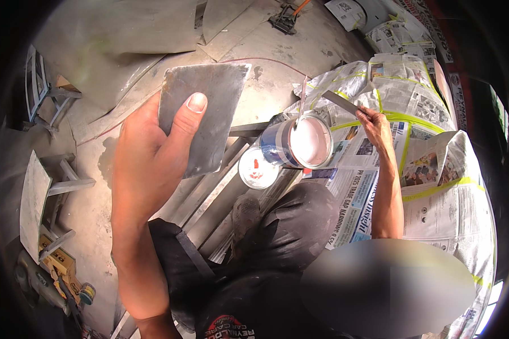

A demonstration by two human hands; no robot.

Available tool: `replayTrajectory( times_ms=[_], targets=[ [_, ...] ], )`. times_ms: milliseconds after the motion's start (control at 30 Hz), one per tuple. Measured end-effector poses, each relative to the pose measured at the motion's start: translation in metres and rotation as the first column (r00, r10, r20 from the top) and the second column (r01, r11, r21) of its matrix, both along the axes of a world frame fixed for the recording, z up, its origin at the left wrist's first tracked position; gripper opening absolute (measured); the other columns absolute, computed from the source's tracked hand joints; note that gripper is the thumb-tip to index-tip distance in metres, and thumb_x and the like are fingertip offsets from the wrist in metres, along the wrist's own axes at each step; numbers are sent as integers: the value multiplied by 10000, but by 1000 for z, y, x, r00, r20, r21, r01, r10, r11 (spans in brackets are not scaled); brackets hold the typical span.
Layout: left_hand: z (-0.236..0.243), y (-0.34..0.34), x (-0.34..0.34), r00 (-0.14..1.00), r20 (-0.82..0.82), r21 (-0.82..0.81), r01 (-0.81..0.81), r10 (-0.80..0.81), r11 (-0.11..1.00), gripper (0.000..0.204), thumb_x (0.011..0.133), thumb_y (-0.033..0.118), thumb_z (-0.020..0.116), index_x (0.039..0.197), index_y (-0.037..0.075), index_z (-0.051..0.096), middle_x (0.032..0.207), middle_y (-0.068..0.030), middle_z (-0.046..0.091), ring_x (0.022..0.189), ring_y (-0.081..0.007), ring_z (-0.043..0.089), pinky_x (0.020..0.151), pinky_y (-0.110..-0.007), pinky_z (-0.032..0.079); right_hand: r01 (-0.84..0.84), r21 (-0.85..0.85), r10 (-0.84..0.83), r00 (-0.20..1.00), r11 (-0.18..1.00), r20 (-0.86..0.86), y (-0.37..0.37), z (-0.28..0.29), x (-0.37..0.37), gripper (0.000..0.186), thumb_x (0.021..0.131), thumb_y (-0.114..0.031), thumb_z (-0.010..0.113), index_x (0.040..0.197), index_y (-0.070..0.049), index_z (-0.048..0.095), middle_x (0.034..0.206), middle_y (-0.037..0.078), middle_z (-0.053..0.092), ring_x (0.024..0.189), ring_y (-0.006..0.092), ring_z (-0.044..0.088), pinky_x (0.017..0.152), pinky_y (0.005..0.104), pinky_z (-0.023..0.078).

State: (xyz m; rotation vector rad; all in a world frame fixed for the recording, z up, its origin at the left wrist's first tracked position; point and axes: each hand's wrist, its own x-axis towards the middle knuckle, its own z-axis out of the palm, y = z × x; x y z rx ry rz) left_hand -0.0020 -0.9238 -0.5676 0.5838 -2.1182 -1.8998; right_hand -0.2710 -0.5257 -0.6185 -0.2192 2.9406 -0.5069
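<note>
My left hand grips a flat grey metal plate with smudges, its thumb lying over the face and its fingers hidden behind. Farther right, my right hand pinches a thin dark spreader at one end, the blade pointing left and away. Between the hands stands an open blue can, tilted in this view, with pale pink paste inside. A narrow stick sticks up out of the paste. Beside the can's base lies a round white lid with red marks.
Newspaper held by yellow-green tape covers the large curved surface on the right. Metal bars run beneath the can. Small stands are on the left, near a yellow box. A dark tool with an orange handle lies on the far floor.
</note>
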Motion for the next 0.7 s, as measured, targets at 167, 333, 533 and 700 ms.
replayTrajectory(
  times_ms=[167, 333, 533, 700],
  targets=[
    [-2, -2, 2, 998, 37, -103, -53, 57, 993, 338, 992, 299, 581, 1037, -31, 643, 717, -74, 649, 632, -104, 532, 620, -279, 464, -165, 96, 177, 975, 982, -133, 7, -41, -22, 345, 891, -333, 689, 1139, -95, 717, 1018, 183, 665, 885, 266, 655, 793, 380, 506],
    [0, -5, 10, 989, 98, -115, -98, 110, 988, 353, 987, 304, 594, 1056, -39, 639, 740, -80, 650, 663, -113, 526, 641, -281, 459, -79, 44, 72, 987, 996, 145, -17, -82, -50, 291, 910, -282, 649, 1100, -72, 717, 873, 154, 722, 793, 253, 689, 769, 375, 513],
    [-10, -11, 17, 969, 154, -288, -144, 194, 947, 348, 986, 294, 612, 1051, -47, 638, 837, -28, 641, 752, -84, 512, 692, -231, 427, -257, 205, 205, 948, 944, 245, -38, -141, -87, 288, 856, -301, 660, 1004, -68, 743, 813, 200, 701, 798, 364, 683, 764, 425, 520],
    [-18, -18, 18, 933, 282, -294, -137, 223, 946, 345, 980, 277, 623, 1060, -59, 639, 834, -65, 662, 769, -116, 538, 731, -272, 458, -372, 264, 278, 901, 890, 334, -53, -169, -98, 279, 818, -263, 653, 1007, -80, 748, 886, 193, 712, 872, 362, 691, 820, 425, 535]
  ],
)
